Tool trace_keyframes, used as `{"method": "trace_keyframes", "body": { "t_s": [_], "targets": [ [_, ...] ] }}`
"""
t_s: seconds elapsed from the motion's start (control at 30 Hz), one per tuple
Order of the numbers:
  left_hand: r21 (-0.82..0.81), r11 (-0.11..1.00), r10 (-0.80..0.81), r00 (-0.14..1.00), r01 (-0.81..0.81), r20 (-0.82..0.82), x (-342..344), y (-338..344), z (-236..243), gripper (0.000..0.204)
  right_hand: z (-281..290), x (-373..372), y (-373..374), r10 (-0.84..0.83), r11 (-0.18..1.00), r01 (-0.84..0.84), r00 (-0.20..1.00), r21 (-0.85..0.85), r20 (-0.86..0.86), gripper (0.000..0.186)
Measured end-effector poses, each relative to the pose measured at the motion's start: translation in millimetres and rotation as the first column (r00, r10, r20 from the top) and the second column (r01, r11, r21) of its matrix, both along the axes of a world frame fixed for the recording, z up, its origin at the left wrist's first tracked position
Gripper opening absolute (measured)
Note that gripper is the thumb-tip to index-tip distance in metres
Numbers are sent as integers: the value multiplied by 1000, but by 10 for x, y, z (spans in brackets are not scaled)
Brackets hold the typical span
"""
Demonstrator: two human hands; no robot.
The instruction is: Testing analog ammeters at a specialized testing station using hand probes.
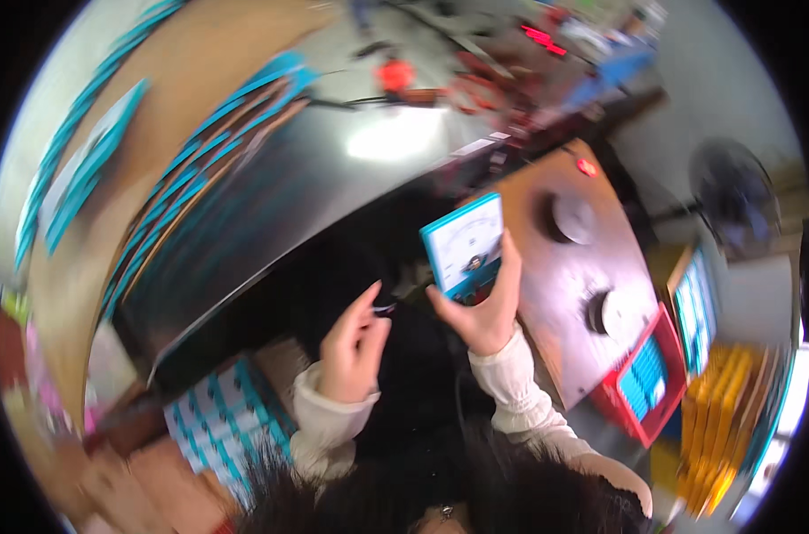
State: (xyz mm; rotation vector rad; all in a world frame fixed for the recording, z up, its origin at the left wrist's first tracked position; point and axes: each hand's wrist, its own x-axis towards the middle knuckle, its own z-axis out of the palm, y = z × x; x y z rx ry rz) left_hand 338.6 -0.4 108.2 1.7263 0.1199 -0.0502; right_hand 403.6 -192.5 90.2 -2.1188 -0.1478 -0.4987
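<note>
The right hand (486,307) is gripping a teal panel meter (464,246), tilted face-up above the dark lap so its dial is being read. A thin wire end (385,308) is being pinched by the left hand (353,349), beside the meter.

brown wooden table (564,294), two round discs on it | red crate (667,374) of teal boxes at its right edge | yellow crates (720,427) beyond | teal boxes (222,418) lower left | floor fan (733,196) upper right
</note>
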Motion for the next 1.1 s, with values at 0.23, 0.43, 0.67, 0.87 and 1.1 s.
{"method": "trace_keyframes", "body": {
  "t_s": [0.23,0.43,0.67,0.87,1.1],
  "targets": [
    [-221,874,451,892,-433,38,-330,378,30,43,256,-99,873,586,810,-585,808,30,-59,109],
    [-400,789,485,873,-466,-61,-400,667,105,57,149,-256,989,742,647,-357,501,674,-446,18],
    [-400,835,324,925,-378,-197,-281,723,-16,61,236,-256,806,620,782,-492,677,382,-398,20],
    [-456,838,258,954,-300,-153,-156,564,26,56,261,-248,618,583,812,-488,705,322,-404,20],
    [-447,850,215,959,-277,-184,-63,494,42,56,259,-206,509,580,811,-467,720,352,-382,21]
  ]
}}
